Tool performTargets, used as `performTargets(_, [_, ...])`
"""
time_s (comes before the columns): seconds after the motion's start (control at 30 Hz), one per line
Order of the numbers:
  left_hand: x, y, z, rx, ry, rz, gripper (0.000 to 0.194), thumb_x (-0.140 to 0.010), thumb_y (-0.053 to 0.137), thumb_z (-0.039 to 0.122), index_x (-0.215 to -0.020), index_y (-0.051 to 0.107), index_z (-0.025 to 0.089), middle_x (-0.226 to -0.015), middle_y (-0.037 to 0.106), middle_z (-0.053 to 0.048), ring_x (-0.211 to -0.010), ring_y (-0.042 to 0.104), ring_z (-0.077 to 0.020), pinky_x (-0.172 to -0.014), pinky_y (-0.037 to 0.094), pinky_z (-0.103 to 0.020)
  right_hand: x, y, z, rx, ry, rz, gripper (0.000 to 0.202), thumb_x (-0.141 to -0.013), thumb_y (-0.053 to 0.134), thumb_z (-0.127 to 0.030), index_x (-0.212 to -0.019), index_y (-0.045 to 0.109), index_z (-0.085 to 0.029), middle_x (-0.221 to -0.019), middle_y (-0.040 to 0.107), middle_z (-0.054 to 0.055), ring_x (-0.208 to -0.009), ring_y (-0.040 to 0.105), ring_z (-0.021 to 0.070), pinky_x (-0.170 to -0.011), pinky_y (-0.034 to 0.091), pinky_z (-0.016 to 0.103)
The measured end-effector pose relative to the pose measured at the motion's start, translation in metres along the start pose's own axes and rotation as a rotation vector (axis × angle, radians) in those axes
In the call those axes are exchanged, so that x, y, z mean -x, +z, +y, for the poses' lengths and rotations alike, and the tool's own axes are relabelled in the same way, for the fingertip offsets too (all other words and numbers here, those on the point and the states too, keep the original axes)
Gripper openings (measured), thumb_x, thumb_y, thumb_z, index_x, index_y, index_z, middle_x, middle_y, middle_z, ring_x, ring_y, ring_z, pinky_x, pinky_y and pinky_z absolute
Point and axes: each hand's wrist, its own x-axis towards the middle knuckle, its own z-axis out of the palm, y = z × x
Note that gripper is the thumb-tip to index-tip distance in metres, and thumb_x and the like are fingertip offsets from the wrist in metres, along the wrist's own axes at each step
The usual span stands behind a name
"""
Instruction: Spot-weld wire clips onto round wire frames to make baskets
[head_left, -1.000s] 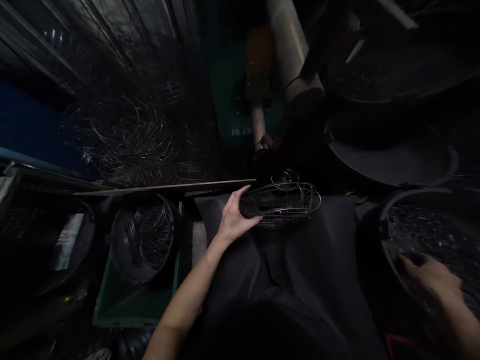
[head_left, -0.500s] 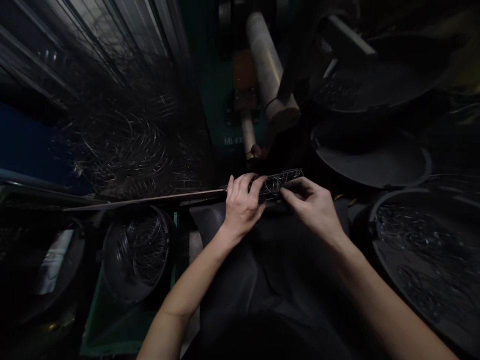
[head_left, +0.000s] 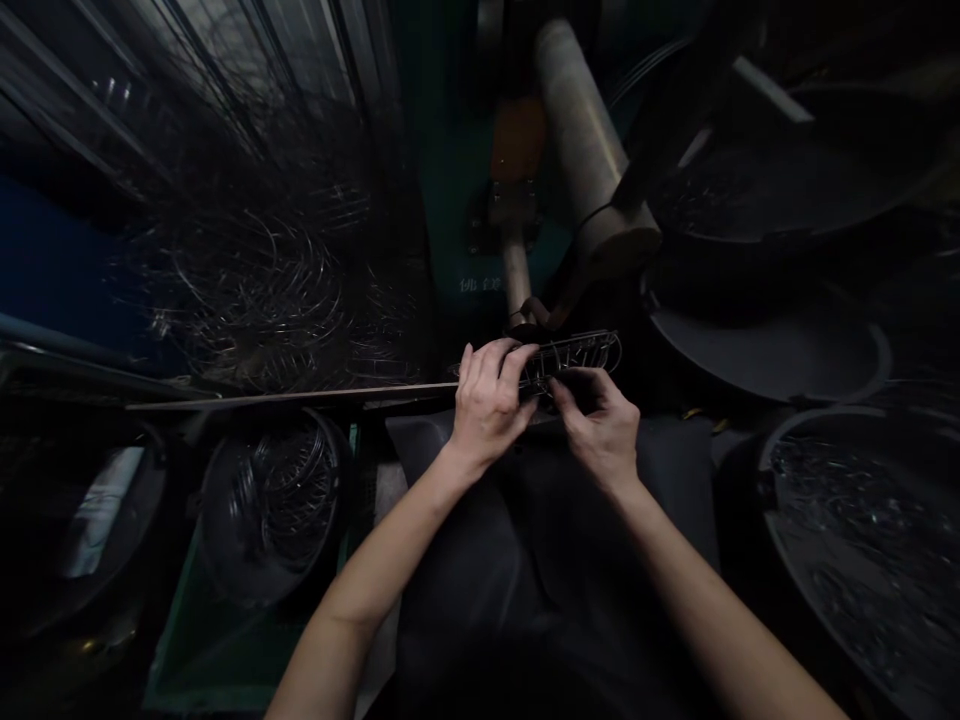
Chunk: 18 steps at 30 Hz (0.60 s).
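Note:
A narrow dark wire frame (head_left: 589, 348) with a rounded right end lies level in front of me. My left hand (head_left: 491, 405) is closed over its left part, fingers across the top and thumb below. My right hand (head_left: 602, 425) is at the frame's near side, thumb and forefinger pinched together on a thin wire part. Its exact shape is too dark to make out. From beside my left hand a long thin strip (head_left: 315, 398) runs out to the left.
A machine with a thick metal cylinder (head_left: 589, 130) and a thinner rod (head_left: 516, 275) stands just beyond my hands. Tangled wire (head_left: 255, 280) is heaped at the left. A bucket of wire rings (head_left: 214, 540) sits lower left. Large round tubs (head_left: 780, 340) are at the right.
My right hand has moved left along the wire frame, closer to my left hand, so more of the frame's right end shows. My left hand stays almost in place. The view has shifted slightly.

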Motion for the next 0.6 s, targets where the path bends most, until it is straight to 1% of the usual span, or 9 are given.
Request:
performTargets(0.2, [-0.003, 0.004, -0.005, -0.001, 0.020, 0.015, 0.054, -0.077, 0.067, 0.017, -0.127, 0.046, 0.019, -0.124, 0.059, -0.009, -0.121, 0.054, -0.0228, -0.115, 0.032, -0.049, -0.001, 0.005, 0.006, -0.006, -0.071, 0.052, 0.021, -0.087, 0.062, -0.038, -0.094, 0.064, -0.018, -0.085, 0.068, 0.003, -0.075, 0.064, 0.0144, -0.069, 0.050, 0.026])
performTargets(0.33, [-0.006, 0.008, -0.007, 0.011, 0.031, 0.016, 0.056, -0.077, 0.068, 0.017, -0.128, 0.046, 0.018, -0.124, 0.059, -0.009, -0.121, 0.054, -0.0224, -0.116, 0.031, -0.048, -0.004, 0.007, 0.009, -0.006, -0.072, 0.061, 0.022, -0.087, 0.061, -0.039, -0.093, 0.063, -0.018, -0.086, 0.068, 0.004, -0.075, 0.064, 0.0155, -0.071, 0.051, 0.028])
performTargets(0.6, [-0.017, 0.010, -0.011, 0.008, 0.027, -0.024, 0.053, -0.078, 0.067, 0.017, -0.127, 0.047, 0.019, -0.124, 0.059, -0.010, -0.122, 0.054, -0.0231, -0.115, 0.032, -0.050, -0.012, 0.010, 0.013, -0.018, -0.084, 0.060, 0.022, -0.088, 0.059, -0.040, -0.092, 0.062, -0.019, -0.084, 0.067, 0.003, -0.073, 0.063, 0.0148, -0.069, 0.050, 0.028])
